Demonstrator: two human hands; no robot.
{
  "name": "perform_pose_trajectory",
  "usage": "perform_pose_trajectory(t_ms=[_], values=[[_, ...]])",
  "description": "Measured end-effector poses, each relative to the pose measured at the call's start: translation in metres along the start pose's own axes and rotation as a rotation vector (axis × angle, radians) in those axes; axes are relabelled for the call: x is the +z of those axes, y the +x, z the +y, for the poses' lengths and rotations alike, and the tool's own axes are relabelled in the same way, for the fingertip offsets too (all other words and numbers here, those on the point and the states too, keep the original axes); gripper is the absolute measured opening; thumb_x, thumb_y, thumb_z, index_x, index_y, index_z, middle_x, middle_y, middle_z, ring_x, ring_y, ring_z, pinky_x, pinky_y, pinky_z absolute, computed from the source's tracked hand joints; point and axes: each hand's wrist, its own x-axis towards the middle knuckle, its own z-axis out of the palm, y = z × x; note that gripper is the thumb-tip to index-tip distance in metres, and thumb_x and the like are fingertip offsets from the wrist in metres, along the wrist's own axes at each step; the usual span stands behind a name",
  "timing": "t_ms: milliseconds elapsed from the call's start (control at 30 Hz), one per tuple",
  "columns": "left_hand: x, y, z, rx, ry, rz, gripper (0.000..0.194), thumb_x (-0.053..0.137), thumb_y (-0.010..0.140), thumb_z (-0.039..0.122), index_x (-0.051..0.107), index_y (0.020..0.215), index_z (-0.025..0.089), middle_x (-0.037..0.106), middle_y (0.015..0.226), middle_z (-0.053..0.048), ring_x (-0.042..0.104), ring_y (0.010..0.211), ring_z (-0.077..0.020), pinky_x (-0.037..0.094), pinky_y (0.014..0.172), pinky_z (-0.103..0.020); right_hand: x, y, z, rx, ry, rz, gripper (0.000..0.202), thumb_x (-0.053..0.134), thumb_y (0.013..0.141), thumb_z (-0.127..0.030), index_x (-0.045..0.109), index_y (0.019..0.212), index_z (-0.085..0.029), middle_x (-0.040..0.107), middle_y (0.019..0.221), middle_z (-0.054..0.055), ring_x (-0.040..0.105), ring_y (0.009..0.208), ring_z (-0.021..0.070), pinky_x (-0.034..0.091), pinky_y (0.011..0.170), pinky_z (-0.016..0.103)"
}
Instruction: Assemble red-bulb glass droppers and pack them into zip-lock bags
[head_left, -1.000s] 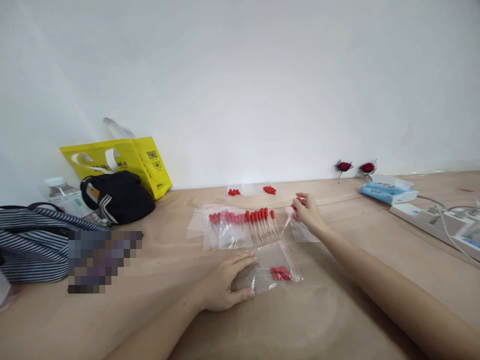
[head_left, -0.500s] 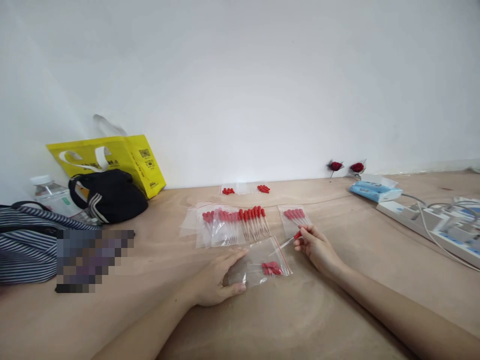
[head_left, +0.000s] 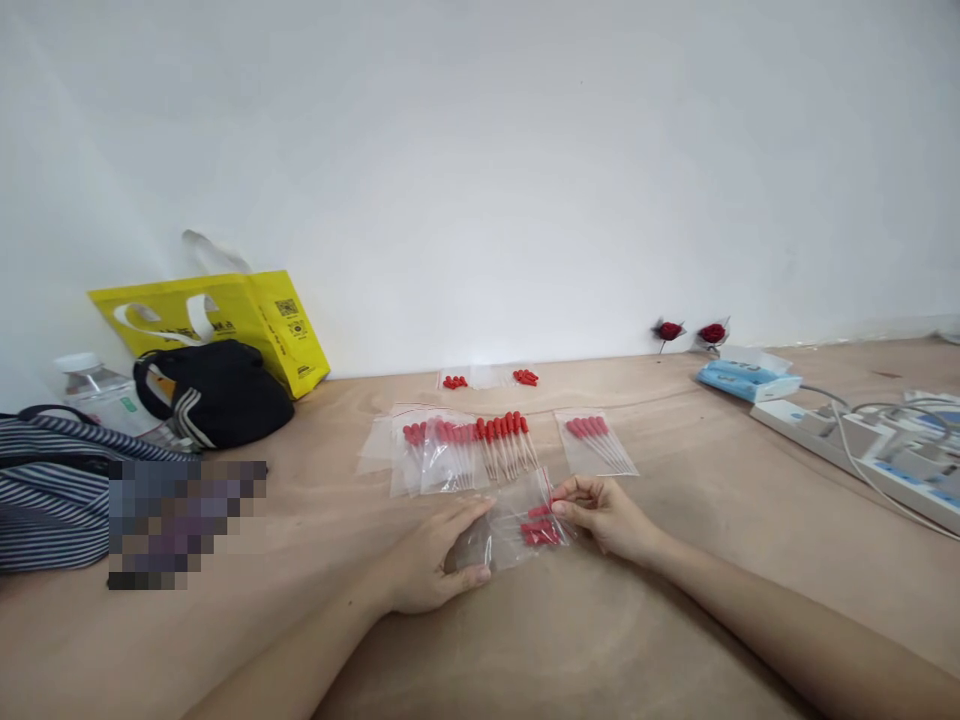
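Observation:
A clear zip bag (head_left: 510, 548) lies on the table in front of me, with several red-bulbed droppers (head_left: 541, 533) inside. My left hand (head_left: 431, 558) lies against the bag's left end, thumb and fingers spread apart. At the bag's right-hand mouth, my right hand (head_left: 604, 518) is closed in a pinch at the bulb end of one dropper (head_left: 538, 511), whose tube and bulb lie inside the bag. Just beyond, loose droppers (head_left: 504, 445) lie in a row beside overlapping filled bags (head_left: 450, 460). Another filled bag (head_left: 600, 445) lies to their right.
Two small bags with red bulbs (head_left: 454, 382) lie by the wall. At left are a yellow bag (head_left: 292, 340), a black cap (head_left: 232, 395), a bottle (head_left: 90, 385) and striped cloth (head_left: 60, 500). At right are a tissue pack (head_left: 746, 380), a power strip (head_left: 840, 440) with cables and two red roses (head_left: 667, 330).
My right hand has moved left to the bag's mouth, and the dropper it held has slid into the bag. My left hand stays in place.

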Motion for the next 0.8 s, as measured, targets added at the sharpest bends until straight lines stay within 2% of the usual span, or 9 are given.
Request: perform_pose_trajectory(t_ms=[67,167,233,333,400,533,633,700,800], values=[[-0.001,0.0,0.002,-0.002,0.006,-0.004,0.06,0.049,0.08,0.044,0.027,0.133,0.025,0.032,0.138,-0.006,0.029,0.125,-0.0259,0.026,0.102,-0.044,0.003,0.006,0.001,-0.008,-0.008,-0.003,0.033,0.065,0.062,-0.048,0.06,0.067,-0.016,0.051,0.043,-0.004,0.034,0.031,0.0045,0.026,0.032,0.019],[-0.002,0.0,0.003,0.009,-0.006,0.001,0.057,0.05,0.08,0.041,0.029,0.13,0.025,0.035,0.136,-0.006,0.032,0.123,-0.0251,0.028,0.101,-0.043,0.007,0.01,0.003,-0.077,-0.005,-0.121,0.037,0.058,0.068,-0.051,0.065,0.067,-0.015,0.061,0.056,0.001,0.05,0.046,0.0101,0.039,0.047,0.023],[-0.003,0.0,0.003,0.013,-0.033,0.017,0.05,0.052,0.079,0.039,0.035,0.123,0.023,0.036,0.135,-0.007,0.035,0.121,-0.0247,0.031,0.099,-0.041,0.006,0.01,0.004,-0.092,-0.019,-0.179,0.038,0.054,0.071,-0.051,0.066,0.073,-0.015,0.064,0.063,0.003,0.054,0.053,0.0117,0.042,0.051,0.024],[-0.003,0.001,0.004,-0.02,-0.056,0.048,0.041,0.056,0.075,0.037,0.042,0.11,0.021,0.036,0.134,-0.009,0.037,0.119,-0.0262,0.034,0.096,-0.04,0.002,0.009,0.005,-0.024,-0.068,-0.099,0.038,0.055,0.07,-0.049,0.064,0.085,-0.015,0.064,0.066,0.002,0.048,0.043,0.0081,0.036,0.039,0.02],[-0.003,0.001,0.006,-0.053,-0.054,0.054,0.043,0.059,0.072,0.037,0.043,0.108,0.02,0.038,0.132,-0.01,0.038,0.117,-0.0274,0.034,0.094,-0.041,-0.001,0.009,0.005,0.008,-0.087,-0.035,0.037,0.057,0.068,-0.046,0.061,0.088,-0.014,0.064,0.069,0.002,0.042,0.038,0.0052,0.03,0.033,0.017],[-0.005,0.003,0.006,-0.074,-0.05,0.056,0.038,0.061,0.07,0.04,0.045,0.098,0.019,0.041,0.129,-0.01,0.04,0.115,-0.0273,0.037,0.09,-0.039,-0.001,0.011,0.002,0.033,-0.087,-0.012,0.032,0.059,0.066,-0.041,0.059,0.082,-0.013,0.062,0.067,0.001,0.037,0.033,0.0018,0.029,0.031,0.016],[-0.007,0.002,0.005,-0.033,-0.056,0.065,0.03,0.061,0.069,0.041,0.045,0.082,0.019,0.04,0.131,-0.01,0.039,0.117,-0.0273,0.037,0.089,-0.037,-0.001,0.013,0.002,0.067,-0.084,-0.025,0.027,0.057,0.067,-0.039,0.058,0.076,-0.013,0.058,0.056,-0.002,0.035,0.03,0.0016,0.027,0.03,0.015],[-0.009,0.002,0.005,-0.006,-0.065,0.057,0.029,0.061,0.07,0.041,0.043,0.078,0.019,0.039,0.132,-0.011,0.038,0.118,-0.0274,0.037,0.089,-0.037,-0.004,0.017,0.001,0.097,-0.104,-0.033,0.024,0.055,0.068,-0.036,0.057,0.075,-0.014,0.055,0.051,-0.004,0.035,0.029,0.0023,0.025,0.029,0.015],[-0.011,0.0,0.006,0.005,-0.083,0.029,0.026,0.057,0.073,0.04,0.043,0.079,0.02,0.04,0.132,-0.011,0.038,0.118,-0.0271,0.037,0.089,-0.036,-0.012,0.032,-0.005,0.093,-0.264,0.078,0.016,0.05,0.073,-0.029,0.056,0.072,-0.014,0.057,0.056,-0.002,0.038,0.031,0.0037,0.028,0.029,0.016]])
